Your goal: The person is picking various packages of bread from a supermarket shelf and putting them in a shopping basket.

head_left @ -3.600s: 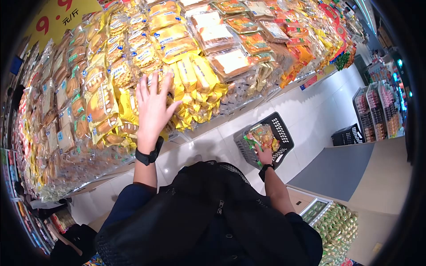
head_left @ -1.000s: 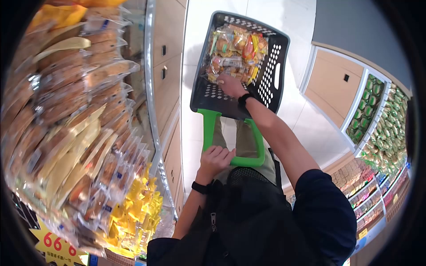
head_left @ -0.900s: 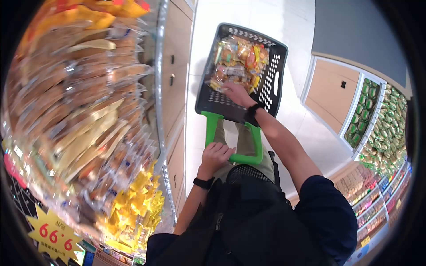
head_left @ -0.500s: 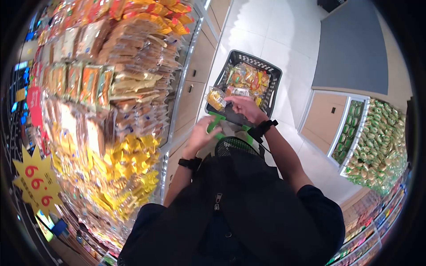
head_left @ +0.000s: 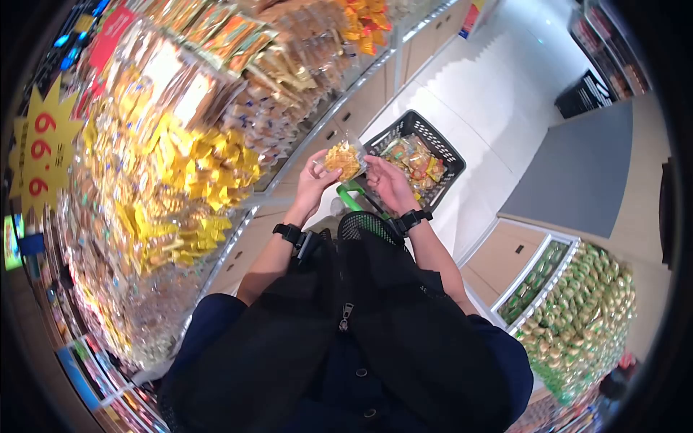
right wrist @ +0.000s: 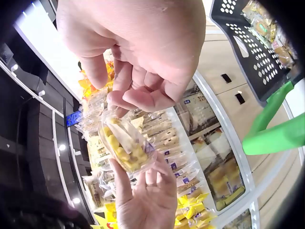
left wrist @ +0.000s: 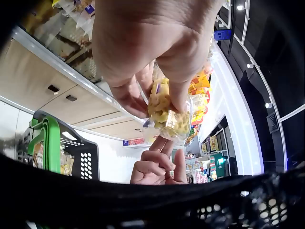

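Clear plastic pack (head_left: pixel 342 162): golden, knobbly food inside; held off the left side of the basket (head_left: pixel 446 150) as the head view shows it, outside the rim and apparently higher than it.
Left hand (head_left: pixel 312 182): grasps the pack between thumb and fingers.
Right hand (head_left: pixel 390 184): between pack and basket, fingers bent, fingertips at the wrapper's end; whether they pinch it or merely touch, I cannot tell.
Just changed: half a second ago the right hand had this pack over the basket's near left part, with the left hand by the green handle (right wrist: pixel 279 139); now the left hand has it, away from the basket. The work seems to have shifted from the basket to the pack itself.
Basket contents: other wrapped packs (head_left: pixel 419 164) lie inside.
Bread display: left of the basket, with yellow packets (head_left: pixel 195 169) in a heap.
Price sign (head_left: pixel 42 144): far left of the basket, past the yellow packets; red digits read 9.99, its smaller characters unclear.
Pack label: pale and bluish print, too blurred for a brand.
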`<control>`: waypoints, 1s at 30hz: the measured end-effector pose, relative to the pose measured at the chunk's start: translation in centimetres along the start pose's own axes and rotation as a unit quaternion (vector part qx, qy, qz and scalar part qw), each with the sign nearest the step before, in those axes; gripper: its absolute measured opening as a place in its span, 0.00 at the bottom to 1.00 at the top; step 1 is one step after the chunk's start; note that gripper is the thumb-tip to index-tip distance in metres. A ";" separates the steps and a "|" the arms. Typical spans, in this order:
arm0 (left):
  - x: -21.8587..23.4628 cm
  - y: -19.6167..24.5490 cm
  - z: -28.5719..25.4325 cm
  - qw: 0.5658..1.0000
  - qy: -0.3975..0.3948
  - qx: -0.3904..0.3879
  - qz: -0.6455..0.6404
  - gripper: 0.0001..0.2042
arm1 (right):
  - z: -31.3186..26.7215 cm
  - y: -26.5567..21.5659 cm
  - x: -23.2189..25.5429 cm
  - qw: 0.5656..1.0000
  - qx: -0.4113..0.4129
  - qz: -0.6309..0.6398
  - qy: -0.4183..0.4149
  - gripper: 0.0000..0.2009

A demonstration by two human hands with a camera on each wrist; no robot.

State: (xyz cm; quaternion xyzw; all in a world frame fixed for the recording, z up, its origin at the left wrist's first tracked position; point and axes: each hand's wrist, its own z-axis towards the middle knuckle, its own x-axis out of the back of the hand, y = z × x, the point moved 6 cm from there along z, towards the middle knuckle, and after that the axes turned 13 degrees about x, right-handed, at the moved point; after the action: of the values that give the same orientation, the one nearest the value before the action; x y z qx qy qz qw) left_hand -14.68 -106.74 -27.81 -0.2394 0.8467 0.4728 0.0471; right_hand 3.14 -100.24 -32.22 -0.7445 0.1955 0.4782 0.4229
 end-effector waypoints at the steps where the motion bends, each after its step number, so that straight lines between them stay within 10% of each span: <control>1: 0.4 0.2 -0.8 1.000 0.004 -0.016 0.016 0.28 | -0.2 0.4 -0.3 1.000 -0.010 -0.003 -0.009 0.17; 10: 5.6 2.1 -6.7 0.981 0.114 -0.118 0.102 0.19 | -2.5 4.1 -4.4 0.972 0.004 -0.231 -0.036 0.18; 14: 7.6 5.6 -10.3 0.974 0.065 -0.215 0.022 0.18 | -2.2 7.3 0.3 0.803 0.113 -0.569 -0.135 0.20; 19: 12.7 10.6 -17.3 0.951 0.093 -0.296 -0.005 0.18 | -2.9 13.3 2.9 0.690 0.085 -0.711 -0.106 0.29; 20: 14.4 11.9 -19.2 0.932 0.151 -0.324 0.064 0.18 | -3.3 13.9 2.9 0.719 -0.099 -0.685 -0.060 0.30; 23: 18.4 17.0 -26.7 0.815 0.316 -0.434 0.219 0.16 | -2.8 14.6 2.5 0.592 0.049 -0.798 -0.098 0.29; 24: 19.8 18.6 -29.3 0.720 0.378 -0.501 0.295 0.15 | -2.2 15.4 5.0 0.519 0.235 -0.809 -0.143 0.29; 25: 20.9 19.8 -31.7 0.609 0.433 -0.555 0.365 0.14 | -2.6 15.1 2.8 0.515 0.235 -0.811 -0.148 0.29; 27: 22.9 21.5 -35.3 0.438 0.526 -0.536 0.494 0.13 | -3.8 14.9 0.3 0.704 -0.055 -0.708 -0.019 0.28; 28: 24.4 21.8 -35.9 0.438 0.531 -0.536 0.490 0.13 | -2.3 15.6 5.2 0.631 -0.007 -0.775 -0.038 0.27; 30: 27.0 22.5 -36.8 0.379 0.603 -0.499 0.494 0.10 | -2.3 15.9 5.5 0.627 -0.001 -0.779 -0.035 0.28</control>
State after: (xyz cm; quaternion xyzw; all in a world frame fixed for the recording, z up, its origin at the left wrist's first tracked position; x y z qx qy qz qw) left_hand -43.14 -136.94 1.62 0.0192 0.2311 0.4809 -0.8455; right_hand -4.11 -110.45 -43.69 -0.6024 -0.4726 -0.0032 0.6433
